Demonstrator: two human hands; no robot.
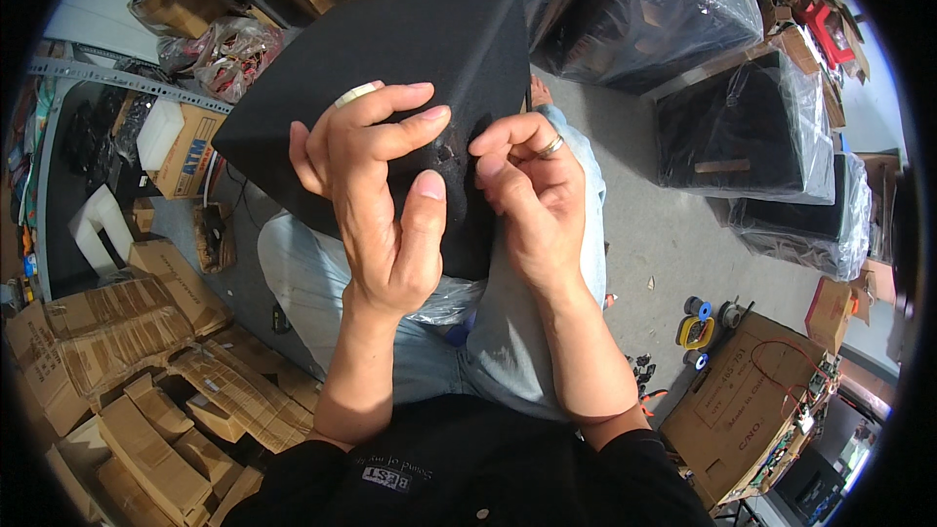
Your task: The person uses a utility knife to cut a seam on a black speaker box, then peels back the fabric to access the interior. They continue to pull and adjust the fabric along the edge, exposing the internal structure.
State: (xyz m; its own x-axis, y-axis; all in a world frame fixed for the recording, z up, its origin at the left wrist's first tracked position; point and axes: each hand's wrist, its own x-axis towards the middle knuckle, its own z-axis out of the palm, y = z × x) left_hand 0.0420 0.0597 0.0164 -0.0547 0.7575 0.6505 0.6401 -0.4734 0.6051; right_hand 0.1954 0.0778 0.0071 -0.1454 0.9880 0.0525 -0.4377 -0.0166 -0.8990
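Note:
A large black box (381,39) with a felt-like covering is tilted between my knees, one corner pointing toward me. Over that corner, my left hand (376,171) has its thumb and fingers bent but apart. A small pale, band-like piece (355,94) shows behind its fingers; whether it is worn or held I cannot tell. Around a rough, shiny dark patch (447,153) on the box edge, the two hands face each other. My right hand (535,181), with a ring on one finger, is closed in a pinch right beside that edge. Anything between its fingertips is hidden.
Black boxes in clear plastic (644,20) stand at the far right, with another wrapped box (742,127) nearer. Flattened cardboard (117,342) piles up on the left. A cardboard box (742,390), small spools (696,332) and red-handled pliers (652,398) lie at the near right.

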